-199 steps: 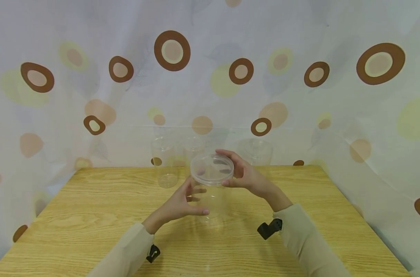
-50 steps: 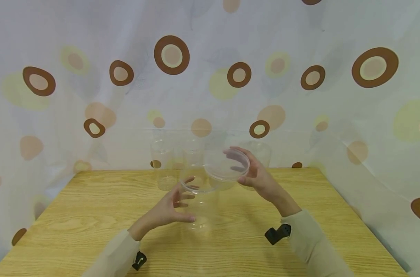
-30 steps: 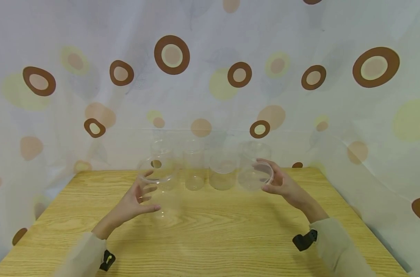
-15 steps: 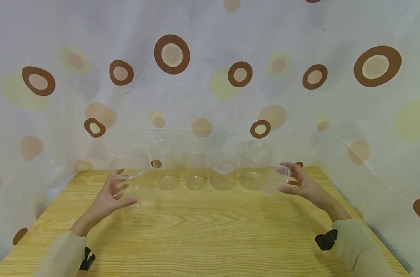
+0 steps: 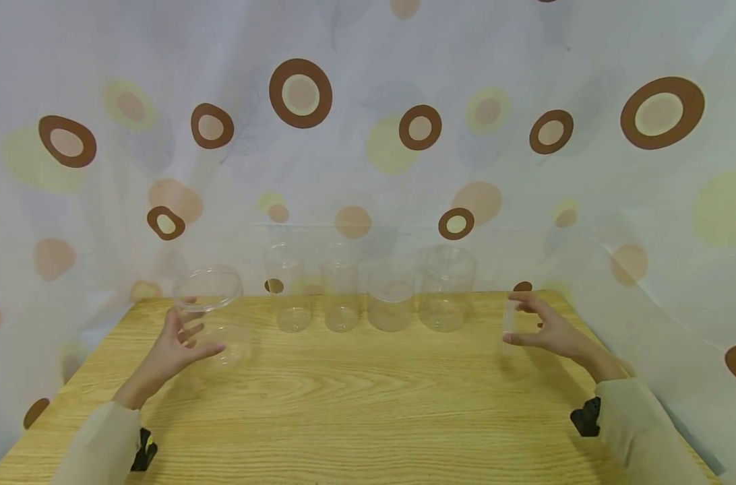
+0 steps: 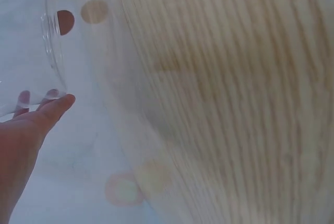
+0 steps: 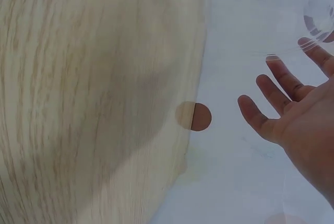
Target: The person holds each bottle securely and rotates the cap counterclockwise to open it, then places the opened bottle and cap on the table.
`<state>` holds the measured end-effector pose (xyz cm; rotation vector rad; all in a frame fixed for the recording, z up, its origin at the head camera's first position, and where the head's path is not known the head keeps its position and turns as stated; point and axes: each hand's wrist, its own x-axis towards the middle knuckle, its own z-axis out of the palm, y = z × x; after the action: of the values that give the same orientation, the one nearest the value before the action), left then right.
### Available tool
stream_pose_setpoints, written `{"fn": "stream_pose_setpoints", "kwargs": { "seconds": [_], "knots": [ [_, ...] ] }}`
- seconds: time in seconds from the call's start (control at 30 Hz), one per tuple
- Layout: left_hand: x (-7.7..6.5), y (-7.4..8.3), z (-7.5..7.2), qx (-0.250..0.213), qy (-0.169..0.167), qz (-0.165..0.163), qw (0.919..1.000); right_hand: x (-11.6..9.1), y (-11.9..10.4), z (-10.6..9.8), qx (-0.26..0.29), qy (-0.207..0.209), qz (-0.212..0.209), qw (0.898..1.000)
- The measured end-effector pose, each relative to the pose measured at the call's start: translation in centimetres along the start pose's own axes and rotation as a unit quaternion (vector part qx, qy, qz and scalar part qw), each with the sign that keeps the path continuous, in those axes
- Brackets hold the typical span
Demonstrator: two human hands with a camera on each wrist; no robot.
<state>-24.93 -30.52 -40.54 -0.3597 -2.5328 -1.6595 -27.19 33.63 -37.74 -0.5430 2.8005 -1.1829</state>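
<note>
At the left of the head view, my left hand (image 5: 174,347) grips a clear plastic jar (image 5: 227,327) by its side, thumb in front and fingers behind. The jar is upright, tipped slightly, and its wide round mouth faces up with no lid on it. On the right, my right hand (image 5: 556,330) pinches a clear round lid (image 5: 509,320) between thumb and fingers. The lid stands on edge, seen nearly side-on, raised over the table. In the left wrist view the jar (image 6: 51,46) shows beside the fingers; in the right wrist view fingertips touch the lid's rim (image 7: 313,44).
Along the back of the wooden table (image 5: 368,417) stand two tall narrow clear jars (image 5: 293,316) (image 5: 342,316), a shorter jar (image 5: 391,313) and a wide jar (image 5: 445,303). A patterned cloth (image 5: 356,155) hangs behind and beside the table.
Earlier the lid sat on the jar, held by both hands at the middle. The right hand has lifted it off and carried it right, turning it on edge; the left hand has moved the jar left.
</note>
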Motion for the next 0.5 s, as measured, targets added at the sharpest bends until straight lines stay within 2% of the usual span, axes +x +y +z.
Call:
{"fn": "stream_pose_setpoints", "kwargs": {
  "seconds": [0.3,0.5],
  "knots": [
    [-0.1,-0.7,-0.7,0.010,0.012,-0.012,0.9998,0.1,1.0,0.3,-0.110,0.006,-0.015,0.994],
    [-0.1,-0.7,-1.0,0.020,0.011,-0.031,0.9993,0.1,1.2,0.6,-0.145,-0.008,-0.011,0.989]
  ]
}}
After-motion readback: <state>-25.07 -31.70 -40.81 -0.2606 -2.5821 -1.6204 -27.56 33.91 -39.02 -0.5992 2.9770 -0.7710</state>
